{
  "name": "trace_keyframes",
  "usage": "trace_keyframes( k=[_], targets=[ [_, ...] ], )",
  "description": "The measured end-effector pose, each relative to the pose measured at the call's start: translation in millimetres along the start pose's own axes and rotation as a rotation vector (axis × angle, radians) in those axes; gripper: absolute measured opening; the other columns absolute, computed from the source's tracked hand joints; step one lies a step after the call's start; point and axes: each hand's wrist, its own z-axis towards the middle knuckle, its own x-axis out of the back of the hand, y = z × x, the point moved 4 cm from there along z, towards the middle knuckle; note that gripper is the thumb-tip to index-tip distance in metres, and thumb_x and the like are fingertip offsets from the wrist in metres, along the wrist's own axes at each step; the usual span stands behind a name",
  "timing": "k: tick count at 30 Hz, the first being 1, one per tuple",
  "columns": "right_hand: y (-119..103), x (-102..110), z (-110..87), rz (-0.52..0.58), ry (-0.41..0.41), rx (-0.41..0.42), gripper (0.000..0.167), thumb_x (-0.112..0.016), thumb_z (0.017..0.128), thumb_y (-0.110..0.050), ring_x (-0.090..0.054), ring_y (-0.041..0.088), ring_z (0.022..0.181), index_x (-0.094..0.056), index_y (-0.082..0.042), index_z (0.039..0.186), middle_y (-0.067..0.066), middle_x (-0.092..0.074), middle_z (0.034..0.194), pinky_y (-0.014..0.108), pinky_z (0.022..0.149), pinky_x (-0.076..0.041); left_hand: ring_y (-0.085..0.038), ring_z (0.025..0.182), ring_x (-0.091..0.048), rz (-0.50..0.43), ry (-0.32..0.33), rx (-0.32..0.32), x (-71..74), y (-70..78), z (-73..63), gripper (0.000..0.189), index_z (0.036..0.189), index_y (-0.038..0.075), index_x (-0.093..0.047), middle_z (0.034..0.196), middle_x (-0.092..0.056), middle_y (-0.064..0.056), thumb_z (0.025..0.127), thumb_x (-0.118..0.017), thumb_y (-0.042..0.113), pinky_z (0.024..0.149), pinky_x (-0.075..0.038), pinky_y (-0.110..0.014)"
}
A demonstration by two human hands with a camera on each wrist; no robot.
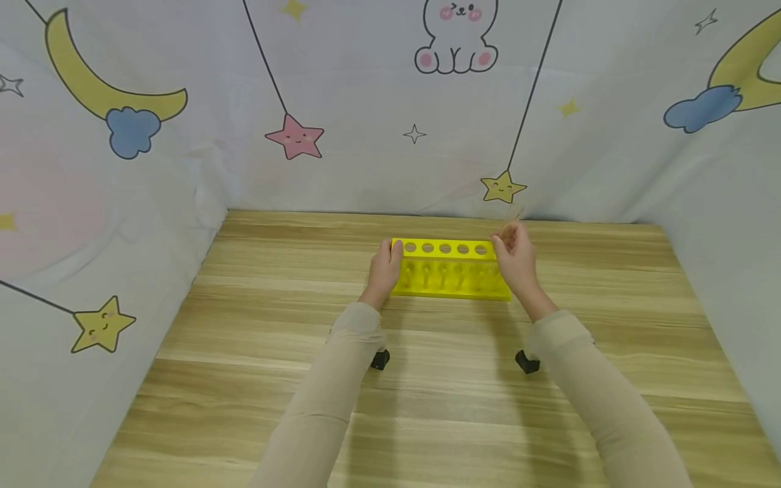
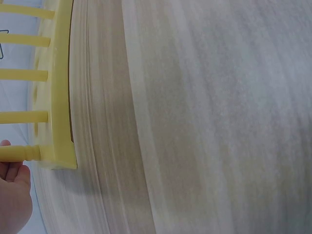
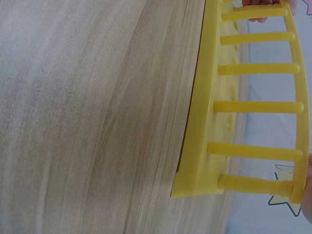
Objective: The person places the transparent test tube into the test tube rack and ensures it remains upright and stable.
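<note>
A yellow test tube rack (image 1: 451, 276), with a row of round holes along its top plate and thin posts below, stands between both hands. My left hand (image 1: 384, 271) grips its left end, thumb at the top plate and fingers behind the end post (image 2: 19, 153). At the right end, my right hand (image 1: 518, 261) has its fingers curled and the thumb close to the top corner. A faint, thin clear object (image 1: 517, 213) shows just above these fingertips, apparently pinched; its kind is too blurred to tell. In the right wrist view, the rack's base (image 3: 197, 146) lies along the wooden surface.
The wood-grain table (image 1: 451, 407) runs back to a white cloth backdrop (image 1: 378, 176) printed with stars, moons and a small animal. The same cloth hangs at both sides. Black pieces (image 1: 527, 362) show beside the forearms near the cuffs.
</note>
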Motion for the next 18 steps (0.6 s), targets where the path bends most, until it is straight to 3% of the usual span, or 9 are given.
trace_keyframes(
  k=[6,13,18],
  targets=[
    [0.1,0.9,1.3,-0.042,-0.009,-0.001,0.015,-0.049,0.089,-0.009,-0.057,0.024,0.093,-0.04,0.0,0.097,0.016,-0.058,0.098,0.025,0.077,-0.045,-0.018,0.066,-0.036,-0.006,-0.004,0.001,0.0,0.7,-0.2,0.04,0.107,0.006,-0.04,0.075,-0.036,-0.004,0.096,-0.024,0.041,0.058,-0.031,-0.024],
    [0.1,1.3,3.1,-0.036,-0.033,-0.006,0.017,-0.05,0.089,-0.009,-0.056,0.027,0.096,-0.042,0.001,0.101,0.018,-0.057,0.1,0.039,0.085,-0.045,-0.018,0.067,-0.037,-0.01,-0.004,0.013,0.6,1.6,-1.1,0.042,0.11,0.005,-0.04,0.077,-0.038,-0.005,0.096,-0.024,0.041,0.059,-0.032,-0.025],
    [-2.1,2.7,2.8,-0.029,-0.067,-0.026,0.022,-0.051,0.089,-0.01,-0.054,0.023,0.096,-0.04,0.001,0.105,0.018,-0.056,0.102,0.035,0.085,-0.045,-0.018,0.069,-0.038,-0.015,0.002,0.019,0.7,1.8,-1.8,0.042,0.111,0.006,-0.041,0.078,-0.039,-0.005,0.096,-0.024,0.041,0.06,-0.033,-0.025]
  ],
)
